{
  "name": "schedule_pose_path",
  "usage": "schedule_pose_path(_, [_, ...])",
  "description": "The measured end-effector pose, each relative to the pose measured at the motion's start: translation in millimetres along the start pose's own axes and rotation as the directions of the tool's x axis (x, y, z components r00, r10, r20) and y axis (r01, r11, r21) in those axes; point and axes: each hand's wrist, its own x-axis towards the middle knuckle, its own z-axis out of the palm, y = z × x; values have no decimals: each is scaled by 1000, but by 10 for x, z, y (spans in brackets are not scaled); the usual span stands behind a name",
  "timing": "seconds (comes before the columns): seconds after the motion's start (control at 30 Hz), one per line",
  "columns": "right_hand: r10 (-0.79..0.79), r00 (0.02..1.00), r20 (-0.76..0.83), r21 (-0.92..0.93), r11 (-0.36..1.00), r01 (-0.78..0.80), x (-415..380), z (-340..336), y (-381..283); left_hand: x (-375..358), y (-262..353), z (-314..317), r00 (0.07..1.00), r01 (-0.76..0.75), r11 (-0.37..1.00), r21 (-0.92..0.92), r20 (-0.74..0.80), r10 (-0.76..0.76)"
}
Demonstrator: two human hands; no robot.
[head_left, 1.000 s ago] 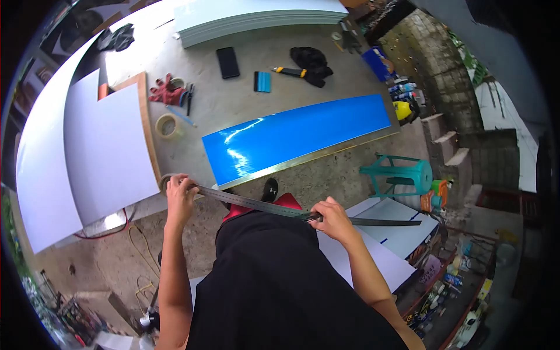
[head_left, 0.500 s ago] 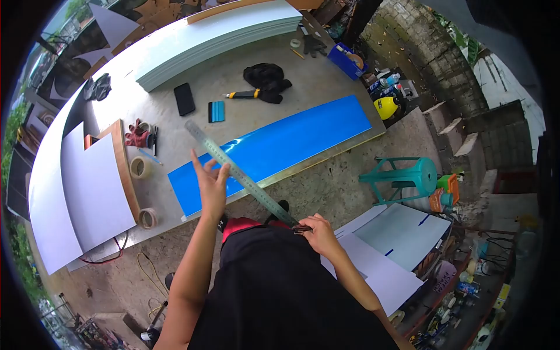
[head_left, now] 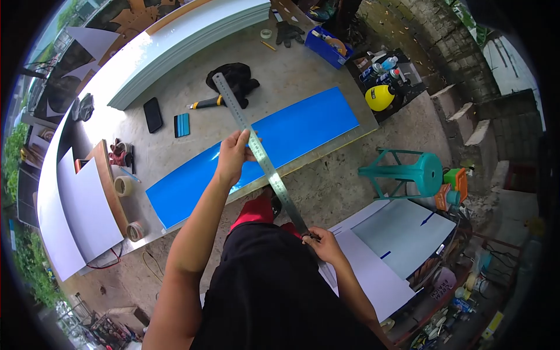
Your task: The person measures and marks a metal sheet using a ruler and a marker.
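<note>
The left hand (head_left: 235, 156) pinches a metal ruler (head_left: 263, 160) partway along, thumb and fingers closed on it; the right hand (head_left: 324, 244) grips its near end. The ruler slants above a blue panel (head_left: 291, 131) lying along the edge of a grey worktable (head_left: 192, 153). A green stool (head_left: 430, 174) stands on the concrete floor (head_left: 344, 160) near white sheets (head_left: 373, 274).

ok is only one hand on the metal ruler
No, the left hand holds the metal ruler partway along while the right hand holds its near end.

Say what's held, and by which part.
Ruler: left hand grips it partway along; right hand holds it farther down, nearer the person's body.
</note>
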Motion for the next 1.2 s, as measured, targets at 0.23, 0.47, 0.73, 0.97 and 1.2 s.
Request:
schedule_pose_path(0.23, [-40,950,-310,-62,998,21,272,-571,-113,846,-342,553,979,29,997,-65,204,-15])
schedule_pose_path(0.47, [-99,890,-446,-129,991,46,436,-1275,-10,1015,-822,711,983,-87,864,495,182,-6])
schedule_pose_path(0.73, [-31,890,-455,48,997,60,925,-2254,23,1019,-1193,626,963,-253,521,815,164,212])
schedule_pose_path(0.97, [-113,908,-402,71,985,155,1348,-2734,297,271,-1587,782,979,-64,517,853,-46,198])
schedule_pose_path(1.2, [-152,929,-336,71,980,186,1281,-2961,478,-432,-1999,1173,989,75,542,837,-130,64])
